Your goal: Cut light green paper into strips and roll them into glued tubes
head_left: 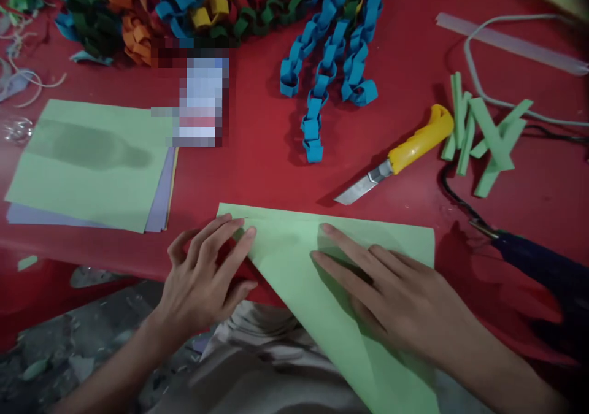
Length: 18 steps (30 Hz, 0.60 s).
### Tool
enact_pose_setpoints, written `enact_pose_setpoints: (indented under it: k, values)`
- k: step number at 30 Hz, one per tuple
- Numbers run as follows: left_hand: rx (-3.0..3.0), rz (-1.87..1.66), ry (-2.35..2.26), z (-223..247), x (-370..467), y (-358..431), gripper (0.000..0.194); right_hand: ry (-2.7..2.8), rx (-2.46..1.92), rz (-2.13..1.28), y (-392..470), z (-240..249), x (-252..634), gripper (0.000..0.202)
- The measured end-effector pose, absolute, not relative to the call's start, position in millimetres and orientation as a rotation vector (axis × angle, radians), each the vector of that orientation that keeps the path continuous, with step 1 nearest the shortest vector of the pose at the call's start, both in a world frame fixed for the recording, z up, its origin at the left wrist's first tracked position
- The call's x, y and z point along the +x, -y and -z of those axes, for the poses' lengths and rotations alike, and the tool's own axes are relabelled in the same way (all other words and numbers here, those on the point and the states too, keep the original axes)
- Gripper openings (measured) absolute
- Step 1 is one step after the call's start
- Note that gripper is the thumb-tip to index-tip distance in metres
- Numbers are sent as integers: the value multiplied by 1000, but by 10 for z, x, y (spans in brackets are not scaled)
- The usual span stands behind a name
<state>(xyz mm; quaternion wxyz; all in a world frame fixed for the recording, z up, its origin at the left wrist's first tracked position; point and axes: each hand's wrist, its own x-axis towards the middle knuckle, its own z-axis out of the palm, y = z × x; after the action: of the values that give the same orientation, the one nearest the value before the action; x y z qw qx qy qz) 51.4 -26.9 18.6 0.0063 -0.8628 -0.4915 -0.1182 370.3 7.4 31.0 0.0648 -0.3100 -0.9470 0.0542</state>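
Observation:
A sheet of light green paper [294, 248] lies on the near edge of the red table, folded so that it tapers down over my lap. My left hand [207, 267] rests its fingertips at the paper's left corner, fingers apart. Flat on the middle and right of the sheet is my right hand [391, 285], its fingers stretched out. Just beyond the paper sits a knife [396, 156] with a yellow handle, blade pointing left toward me. Several narrow green paper strips [492, 138] lie in a loose heap to the knife's right.
Blue paper chains [326, 58] and a multicoloured chain pile [221, 3] occupy the far side. Left stands a stack of coloured sheets [87, 162], green on top, beside a blurred-out item [202, 101]. A dark blue tool [529, 260], a white cord [469, 58] and a translucent stick [506, 43] lie right.

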Motion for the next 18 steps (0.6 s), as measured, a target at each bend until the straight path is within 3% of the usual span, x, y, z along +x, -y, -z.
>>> enact_pose_setpoints:
  k: [4, 18]
  values:
    - [-2605, 519, 1540, -126, 503, 292, 64, 2809, -932, -222, -94, -252, 3760, 54]
    - [-2668, 452, 1562, -132, 540, 259, 58, 2772, -950, -189, -67, -241, 3849, 51]
